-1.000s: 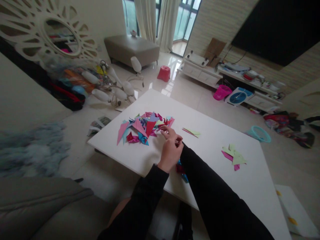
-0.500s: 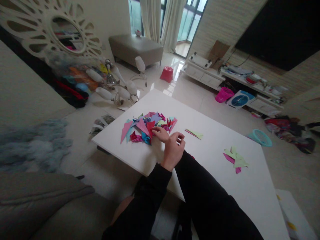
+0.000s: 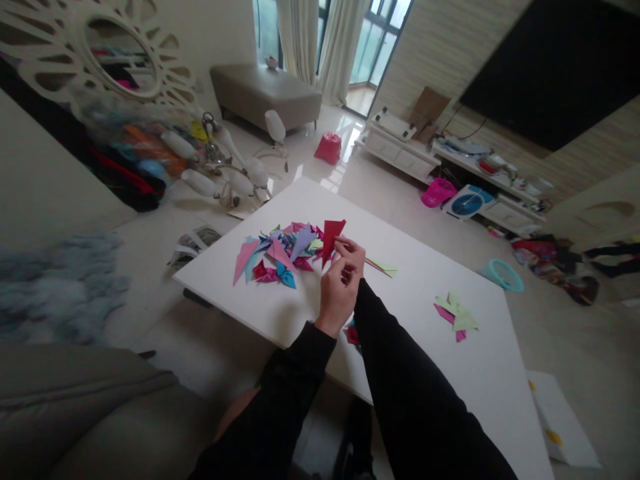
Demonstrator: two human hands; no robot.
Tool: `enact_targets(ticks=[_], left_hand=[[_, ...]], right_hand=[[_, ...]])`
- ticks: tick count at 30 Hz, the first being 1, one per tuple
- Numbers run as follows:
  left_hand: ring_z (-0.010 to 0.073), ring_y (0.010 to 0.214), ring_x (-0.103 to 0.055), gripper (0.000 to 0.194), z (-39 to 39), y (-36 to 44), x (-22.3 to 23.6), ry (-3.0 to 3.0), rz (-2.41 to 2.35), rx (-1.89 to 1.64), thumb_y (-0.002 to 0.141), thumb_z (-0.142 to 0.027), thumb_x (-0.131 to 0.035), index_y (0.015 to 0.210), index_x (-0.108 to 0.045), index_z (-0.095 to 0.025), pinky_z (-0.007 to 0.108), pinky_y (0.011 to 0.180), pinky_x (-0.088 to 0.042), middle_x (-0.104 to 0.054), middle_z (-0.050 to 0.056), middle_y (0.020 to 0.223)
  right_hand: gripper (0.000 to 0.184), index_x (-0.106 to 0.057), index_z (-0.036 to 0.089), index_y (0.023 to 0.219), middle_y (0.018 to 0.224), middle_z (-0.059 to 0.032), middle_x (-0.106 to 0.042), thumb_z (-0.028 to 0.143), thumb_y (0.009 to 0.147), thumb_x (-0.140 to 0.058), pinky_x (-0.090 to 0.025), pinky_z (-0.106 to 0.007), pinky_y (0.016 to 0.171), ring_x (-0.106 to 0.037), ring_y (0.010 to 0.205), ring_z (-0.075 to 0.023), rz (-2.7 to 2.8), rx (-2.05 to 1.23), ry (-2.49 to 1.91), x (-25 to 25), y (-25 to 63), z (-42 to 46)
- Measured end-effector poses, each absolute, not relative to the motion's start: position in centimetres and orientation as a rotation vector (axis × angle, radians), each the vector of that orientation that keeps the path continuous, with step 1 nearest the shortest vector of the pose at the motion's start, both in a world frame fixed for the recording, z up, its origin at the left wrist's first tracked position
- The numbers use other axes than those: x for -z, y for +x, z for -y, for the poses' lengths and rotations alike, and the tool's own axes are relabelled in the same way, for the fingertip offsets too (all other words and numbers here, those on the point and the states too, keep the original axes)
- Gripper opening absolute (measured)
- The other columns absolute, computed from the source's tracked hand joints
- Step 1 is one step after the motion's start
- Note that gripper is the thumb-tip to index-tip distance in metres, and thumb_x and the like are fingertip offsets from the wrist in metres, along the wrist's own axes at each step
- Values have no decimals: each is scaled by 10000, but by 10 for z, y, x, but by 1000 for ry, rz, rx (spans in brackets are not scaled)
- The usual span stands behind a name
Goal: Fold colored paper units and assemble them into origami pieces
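Note:
My right hand (image 3: 352, 253) pinches a red folded paper piece (image 3: 332, 240) and holds it up above the white table (image 3: 420, 320). Just below and in front of it is my left hand (image 3: 337, 299), its fingers loosely curled and a little apart, with nothing visible in them. To the left of both hands lies a pile of coloured folded paper (image 3: 280, 250) in pink, blue, purple and magenta. Partly covered by my right sleeve, some red and dark folded paper (image 3: 353, 333) sits near the table's front edge.
Green and pink folded strips (image 3: 383, 268) lie right of my hands. Farther right rests a small stack of green and magenta folded paper (image 3: 456, 315). A grey sofa (image 3: 90, 413) is at the lower left. Beyond the table stand a red bag (image 3: 329, 148) and a teal basket (image 3: 504, 275).
My right hand has lifted the red folded paper from the pile and brought it up and to the right. My left hand has shifted slightly left. The view has turned a little.

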State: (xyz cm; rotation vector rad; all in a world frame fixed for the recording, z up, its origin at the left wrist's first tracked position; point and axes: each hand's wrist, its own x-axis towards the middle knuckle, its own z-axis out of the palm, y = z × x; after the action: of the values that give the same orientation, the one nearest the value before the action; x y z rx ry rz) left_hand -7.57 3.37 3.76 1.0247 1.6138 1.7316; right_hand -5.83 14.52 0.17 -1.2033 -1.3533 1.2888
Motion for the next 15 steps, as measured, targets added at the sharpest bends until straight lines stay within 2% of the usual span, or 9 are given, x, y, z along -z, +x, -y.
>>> enact_targets(ticks=[3,5,9,15], left_hand=[[133,752,-633,90,-31,-74,-39,1022,-1588,-1696,868,-126,-536,871,-602,-186,214,642,-478,-677,25,849],[129,728,-628,86,-30,-69,-36,1060,-1563,-1618,861,-132,-547,870,-612,-188,215,634,-475,-681,20,842],[129,719,-641,100,-29,-48,-25,1252,-1482,-1378,815,-116,-579,834,-649,-185,232,669,-488,-700,17,833],[182,850,-685,95,-21,2,-2,1580,-1327,-1003,796,-180,-679,882,-716,-172,289,800,-528,-741,57,903]], right_hand=[[222,-638,181,833,847,-4,-710,302,699,-767,-527,-292,808,-647,812,-138,1249,-1182,-1153,-4,7,-129],[320,-590,199,819,824,20,-674,292,635,-835,-547,-309,775,-649,781,-140,1108,-1090,-1145,2,60,-104],[415,-590,207,873,792,41,-640,268,598,-895,-561,-277,711,-652,739,-125,863,-1054,-1302,22,152,-41],[374,-587,197,839,841,34,-638,316,650,-886,-586,-275,675,-652,746,-127,766,-1083,-1334,33,192,-3]])
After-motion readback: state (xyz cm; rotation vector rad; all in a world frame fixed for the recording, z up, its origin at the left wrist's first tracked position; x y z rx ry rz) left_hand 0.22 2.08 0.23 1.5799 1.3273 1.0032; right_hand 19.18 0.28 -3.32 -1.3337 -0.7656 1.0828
